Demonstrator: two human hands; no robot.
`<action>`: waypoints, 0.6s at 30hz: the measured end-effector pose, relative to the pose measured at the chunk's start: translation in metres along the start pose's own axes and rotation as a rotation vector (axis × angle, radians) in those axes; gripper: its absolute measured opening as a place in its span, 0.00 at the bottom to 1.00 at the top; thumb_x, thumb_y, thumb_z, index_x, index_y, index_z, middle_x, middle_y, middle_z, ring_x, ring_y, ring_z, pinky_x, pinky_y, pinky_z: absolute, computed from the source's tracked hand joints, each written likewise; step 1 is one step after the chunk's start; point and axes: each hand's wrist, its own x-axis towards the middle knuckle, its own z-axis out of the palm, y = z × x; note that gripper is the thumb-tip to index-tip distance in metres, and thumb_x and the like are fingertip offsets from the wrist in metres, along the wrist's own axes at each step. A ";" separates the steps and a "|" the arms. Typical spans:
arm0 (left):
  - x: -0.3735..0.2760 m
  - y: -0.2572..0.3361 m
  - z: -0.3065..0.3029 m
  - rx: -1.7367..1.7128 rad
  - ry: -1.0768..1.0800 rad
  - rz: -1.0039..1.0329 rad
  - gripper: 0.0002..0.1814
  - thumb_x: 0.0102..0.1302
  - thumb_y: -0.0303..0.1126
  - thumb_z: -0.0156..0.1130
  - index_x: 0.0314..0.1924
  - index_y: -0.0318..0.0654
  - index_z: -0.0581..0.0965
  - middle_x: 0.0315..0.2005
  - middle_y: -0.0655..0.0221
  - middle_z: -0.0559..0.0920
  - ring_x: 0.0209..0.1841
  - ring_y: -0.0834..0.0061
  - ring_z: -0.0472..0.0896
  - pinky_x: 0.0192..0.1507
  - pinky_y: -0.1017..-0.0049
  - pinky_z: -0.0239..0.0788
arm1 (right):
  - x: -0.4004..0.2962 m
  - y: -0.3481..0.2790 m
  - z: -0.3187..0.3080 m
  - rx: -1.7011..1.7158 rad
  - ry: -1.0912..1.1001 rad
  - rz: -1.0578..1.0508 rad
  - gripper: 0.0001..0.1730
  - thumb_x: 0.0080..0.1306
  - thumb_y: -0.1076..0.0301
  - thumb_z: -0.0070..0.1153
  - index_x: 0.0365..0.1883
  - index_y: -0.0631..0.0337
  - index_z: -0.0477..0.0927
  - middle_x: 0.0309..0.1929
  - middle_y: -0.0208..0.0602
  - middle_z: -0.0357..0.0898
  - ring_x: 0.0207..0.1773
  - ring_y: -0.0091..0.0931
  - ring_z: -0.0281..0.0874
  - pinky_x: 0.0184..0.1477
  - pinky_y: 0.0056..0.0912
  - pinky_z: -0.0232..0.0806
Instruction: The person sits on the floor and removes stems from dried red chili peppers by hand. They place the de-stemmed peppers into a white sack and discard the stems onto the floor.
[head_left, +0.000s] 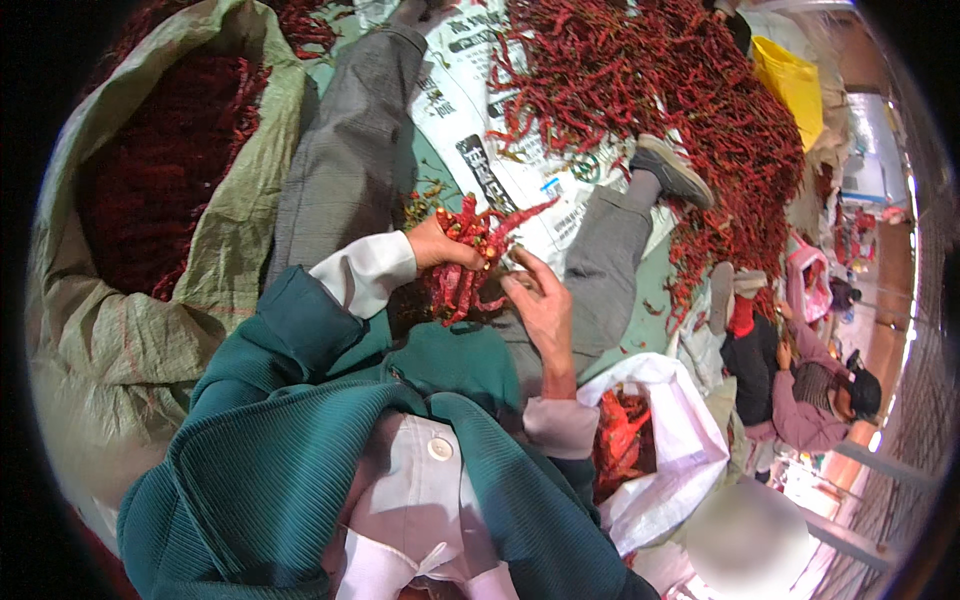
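Note:
A bunch of dried red chili peppers is gripped in my left hand. My left thumb presses across the pods, and several pale stem ends show close to it. Just to the right of the bunch is my right hand, its index finger and thumb apart and bent toward the chilies. I see nothing held between those fingers, and whether they touch the pods is unclear. Both hands are over my lap, between my outstretched legs in grey trousers. Loose stems and chili bits lie beyond my left hand.
A large woven sack of red chilies stands on the left. A heap of chilies spreads over printed white sheeting ahead. At right are a white sack with red chilies inside, a yellow bag and another person.

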 end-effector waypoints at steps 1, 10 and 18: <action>-0.003 0.002 -0.004 0.043 0.026 0.028 0.19 0.43 0.22 0.64 0.40 0.32 0.77 0.31 0.68 0.81 0.36 0.77 0.78 0.43 0.74 0.69 | 0.011 0.003 0.013 0.056 -0.004 -0.059 0.19 0.58 0.74 0.55 0.49 0.65 0.74 0.35 0.32 0.79 0.35 0.20 0.75 0.35 0.21 0.68; -0.014 0.019 -0.024 0.566 0.232 0.096 0.14 0.47 0.23 0.65 0.37 0.30 0.78 0.28 0.72 0.82 0.32 0.88 0.75 0.37 0.82 0.67 | 0.055 0.032 0.028 0.216 -0.019 0.071 0.10 0.63 0.73 0.50 0.40 0.67 0.78 0.30 0.31 0.79 0.31 0.17 0.75 0.31 0.15 0.66; -0.022 0.047 -0.020 0.040 0.480 0.060 0.15 0.44 0.23 0.65 0.36 0.33 0.79 0.27 0.70 0.81 0.30 0.79 0.78 0.36 0.76 0.69 | 0.062 0.062 0.041 0.324 -0.027 0.031 0.12 0.63 0.71 0.50 0.43 0.66 0.76 0.34 0.33 0.79 0.28 0.16 0.72 0.30 0.15 0.64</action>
